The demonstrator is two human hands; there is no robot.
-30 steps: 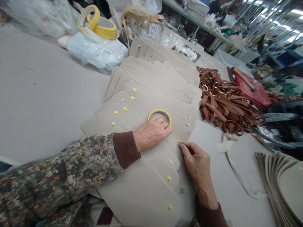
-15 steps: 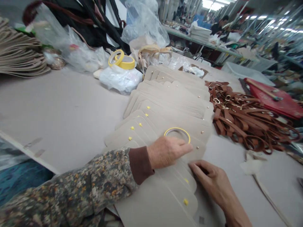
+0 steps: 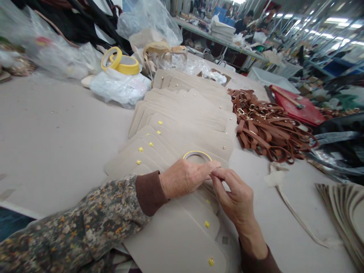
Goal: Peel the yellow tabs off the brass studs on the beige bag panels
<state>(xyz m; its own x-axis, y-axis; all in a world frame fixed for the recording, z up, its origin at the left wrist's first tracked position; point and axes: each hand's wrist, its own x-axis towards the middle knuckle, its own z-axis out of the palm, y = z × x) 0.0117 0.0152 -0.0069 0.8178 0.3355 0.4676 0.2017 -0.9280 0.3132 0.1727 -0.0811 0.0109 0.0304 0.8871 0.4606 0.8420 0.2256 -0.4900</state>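
My left hand [image 3: 186, 176] is closed on a narrow roll of yellow tape [image 3: 198, 154], whose far rim shows above my fingers. Its index finger points right and meets the fingertips of my right hand [image 3: 234, 193], which is closed in a pinch. What sits between those fingertips is too small and hidden to make out. Both hands are over a fanned row of beige flat panels [image 3: 187, 125] with rounded corners. Small gold studs dot the far panels, while bits of yellow tape [image 3: 207, 224] cover spots on the nearer ones.
Two more tape rolls [image 3: 125, 65] rest on a white plastic-wrapped bundle [image 3: 121, 88] at back left. Brown straps with metal clasps [image 3: 267, 127] are heaped to the right, near a red piece [image 3: 297, 106]. Beige layered pieces [image 3: 342, 216] lie at the right edge. People work farther back.
My right hand has risen from the panels' edge to meet my left fingertips at the tape roll. The camera view has turned to the right.
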